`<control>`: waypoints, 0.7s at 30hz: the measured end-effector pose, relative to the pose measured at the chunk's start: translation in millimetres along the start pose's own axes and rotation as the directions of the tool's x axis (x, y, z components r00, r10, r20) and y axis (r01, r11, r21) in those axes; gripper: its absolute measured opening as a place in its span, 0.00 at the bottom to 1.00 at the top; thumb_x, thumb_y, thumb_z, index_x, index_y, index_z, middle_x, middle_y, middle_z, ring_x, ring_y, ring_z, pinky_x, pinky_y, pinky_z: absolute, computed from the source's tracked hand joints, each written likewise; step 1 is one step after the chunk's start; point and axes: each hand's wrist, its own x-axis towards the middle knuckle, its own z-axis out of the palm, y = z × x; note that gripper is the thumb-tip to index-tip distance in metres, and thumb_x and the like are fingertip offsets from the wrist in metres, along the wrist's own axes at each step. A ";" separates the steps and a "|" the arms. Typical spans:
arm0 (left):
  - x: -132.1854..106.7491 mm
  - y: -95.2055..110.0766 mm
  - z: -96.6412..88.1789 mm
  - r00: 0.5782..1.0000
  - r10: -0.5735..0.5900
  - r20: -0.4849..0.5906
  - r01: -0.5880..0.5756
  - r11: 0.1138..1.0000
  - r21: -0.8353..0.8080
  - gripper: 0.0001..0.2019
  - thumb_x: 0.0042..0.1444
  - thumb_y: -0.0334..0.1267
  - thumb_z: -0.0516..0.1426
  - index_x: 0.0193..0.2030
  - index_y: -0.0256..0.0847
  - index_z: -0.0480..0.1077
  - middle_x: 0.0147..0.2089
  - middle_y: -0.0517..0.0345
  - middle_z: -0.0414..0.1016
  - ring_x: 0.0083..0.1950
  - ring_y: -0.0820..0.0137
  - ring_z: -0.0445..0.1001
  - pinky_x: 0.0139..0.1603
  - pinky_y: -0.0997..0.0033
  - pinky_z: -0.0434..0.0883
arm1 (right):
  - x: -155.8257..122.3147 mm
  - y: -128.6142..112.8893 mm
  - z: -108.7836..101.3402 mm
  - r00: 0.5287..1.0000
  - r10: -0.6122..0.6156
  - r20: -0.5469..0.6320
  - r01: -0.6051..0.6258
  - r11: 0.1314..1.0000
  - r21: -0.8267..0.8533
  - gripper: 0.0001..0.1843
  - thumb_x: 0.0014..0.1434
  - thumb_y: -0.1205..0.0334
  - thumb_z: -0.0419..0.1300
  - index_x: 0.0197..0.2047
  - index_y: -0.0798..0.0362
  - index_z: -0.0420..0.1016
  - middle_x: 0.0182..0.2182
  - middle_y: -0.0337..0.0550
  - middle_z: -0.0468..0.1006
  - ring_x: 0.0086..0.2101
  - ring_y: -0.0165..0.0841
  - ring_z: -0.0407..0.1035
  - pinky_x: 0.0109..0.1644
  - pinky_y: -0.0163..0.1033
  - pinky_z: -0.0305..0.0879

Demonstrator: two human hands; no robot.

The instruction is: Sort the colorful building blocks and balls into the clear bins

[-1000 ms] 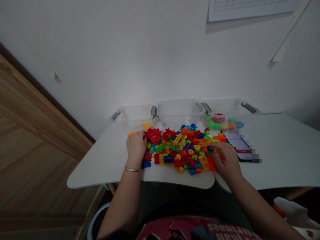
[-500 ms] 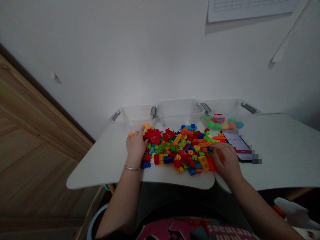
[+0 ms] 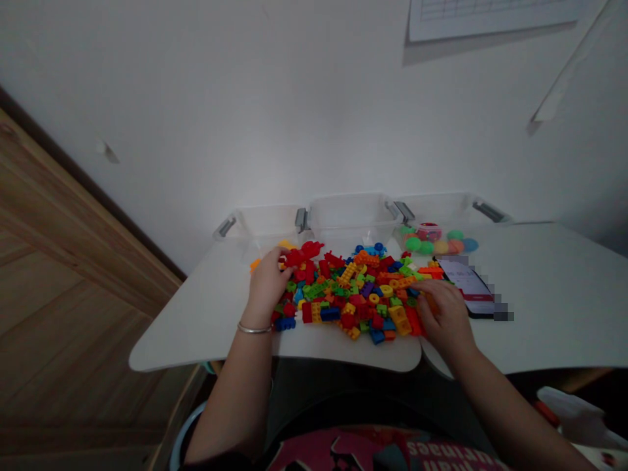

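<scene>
I pinch 1 red toy (image 3: 311,249) in my left hand (image 3: 266,282), jutting past its fingers, at the block pile's (image 3: 343,288) left end; my right hand (image 3: 445,315) touches the right edge, its grip unclear from here.

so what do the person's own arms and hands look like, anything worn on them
Both are ungloved. The left hand has a thin, silvery bangle around its wrist; the right hand shows none. The left forearm and right forearm are bare, with what looks like a dark sleeve edge low on the left.
</scene>
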 end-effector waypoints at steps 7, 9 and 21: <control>8.6 4.1 3.3 0.937 -0.143 -0.319 -0.008 0.903 -0.429 0.16 0.56 0.39 0.58 0.47 0.45 0.56 0.49 0.53 0.72 0.49 0.67 0.76 0.50 0.64 0.74 | 0.1 1.8 0.2 0.999 -0.035 0.003 0.035 0.999 0.000 0.11 0.61 0.66 0.54 0.44 0.51 0.74 0.40 0.47 0.80 0.43 0.42 0.72 0.51 0.52 0.67; 13.1 4.0 0.7 0.894 -0.204 -0.398 -0.053 0.835 -0.547 0.17 0.55 0.38 0.57 0.47 0.46 0.54 0.49 0.53 0.71 0.47 0.69 0.76 0.47 0.66 0.74 | -0.3 3.5 1.0 1.000 -0.029 0.007 0.029 1.000 0.004 0.10 0.60 0.65 0.54 0.44 0.51 0.74 0.40 0.47 0.80 0.43 0.42 0.72 0.51 0.52 0.67; 68.8 -27.3 -17.0 0.927 -0.179 -0.329 0.108 0.969 -0.224 0.17 0.54 0.37 0.58 0.49 0.42 0.61 0.50 0.49 0.74 0.49 0.65 0.76 0.49 0.64 0.72 | -0.6 2.8 0.7 0.999 -0.047 -0.008 0.048 0.998 0.035 0.09 0.60 0.67 0.55 0.40 0.50 0.75 0.39 0.46 0.80 0.44 0.41 0.73 0.51 0.52 0.67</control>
